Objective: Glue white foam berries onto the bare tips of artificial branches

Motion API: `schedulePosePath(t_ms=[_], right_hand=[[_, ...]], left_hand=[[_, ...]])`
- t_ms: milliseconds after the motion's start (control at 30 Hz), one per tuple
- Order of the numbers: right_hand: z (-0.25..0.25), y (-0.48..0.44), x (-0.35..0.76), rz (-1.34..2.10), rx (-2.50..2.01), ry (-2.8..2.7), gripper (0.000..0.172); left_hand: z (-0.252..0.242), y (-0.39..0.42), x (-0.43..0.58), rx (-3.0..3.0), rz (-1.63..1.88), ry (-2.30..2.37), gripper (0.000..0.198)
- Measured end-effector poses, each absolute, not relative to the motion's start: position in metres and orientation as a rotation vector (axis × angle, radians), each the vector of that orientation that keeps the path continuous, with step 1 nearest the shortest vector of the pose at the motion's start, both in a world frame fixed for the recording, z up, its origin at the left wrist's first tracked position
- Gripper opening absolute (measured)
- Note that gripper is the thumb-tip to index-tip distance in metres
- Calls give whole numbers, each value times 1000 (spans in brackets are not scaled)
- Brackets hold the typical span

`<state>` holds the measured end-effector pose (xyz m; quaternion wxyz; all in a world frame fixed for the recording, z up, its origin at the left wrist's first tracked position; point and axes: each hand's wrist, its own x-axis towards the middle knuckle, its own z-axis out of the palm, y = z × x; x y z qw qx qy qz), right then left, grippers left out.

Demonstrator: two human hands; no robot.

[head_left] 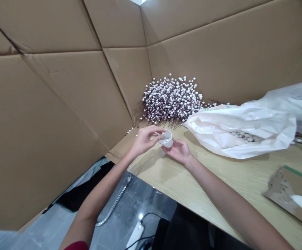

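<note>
A small white cup (168, 141) with some white bits inside is held above the wooden table. My right hand (178, 150) supports it from below and the right side, fingers wrapped partly round it. At the cup's left rim is my left hand (148, 138), its thumb and fingertips close together over the opening; whatever they pinch is too small to make out. Behind the cup lies a big heap of dark stems with white berries (173, 99).
An open white plastic bag (218, 133) holding white berries lies to the right on the table (205, 187). Cardboard (283, 198) with white paste is at the front right. Cardboard walls (62, 97) rise left and behind. A power strip (135, 236) is on the floor.
</note>
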<state>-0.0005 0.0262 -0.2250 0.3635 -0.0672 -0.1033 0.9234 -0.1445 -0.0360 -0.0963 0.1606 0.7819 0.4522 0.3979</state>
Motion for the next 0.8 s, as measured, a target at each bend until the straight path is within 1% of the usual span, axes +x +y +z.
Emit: schedulePosePath(t_ms=[67,133,233,333,367,433,467,600,733,800], right_hand=[[-224,26,-1,2370,-155,-273,22],[-226,27,-1,2379,-152,-269,22],[-231,30,-2,2398,-168,-235,20],[-237,32,-2,2408,-166,-223,17],[-238,33,-2,2413,-157,-233,16],[-239,33,-3,2421,-139,-262,17],[-239,33,-3,2420,-134,-273,17],[-236,32,-3,2405,-139,-284,17],[-236,33,-3,2411,-158,-274,17],[-237,33,-4,2413,-146,-272,17]], left_hand=[[-98,-35,-138,2330,1063,1273,21],[-97,-36,-140,2319,1081,1291,23],[-97,-32,-161,2133,1303,1377,25],[-108,-16,-202,1956,1506,1648,28],[-114,-9,-217,1918,1474,1791,29],[-131,4,-246,1852,1202,2074,29],[-139,10,-258,1834,1124,2125,29],[-168,26,-283,1838,972,2162,29],[-178,29,-285,1850,944,2137,15],[-177,28,-280,1842,992,2129,14]])
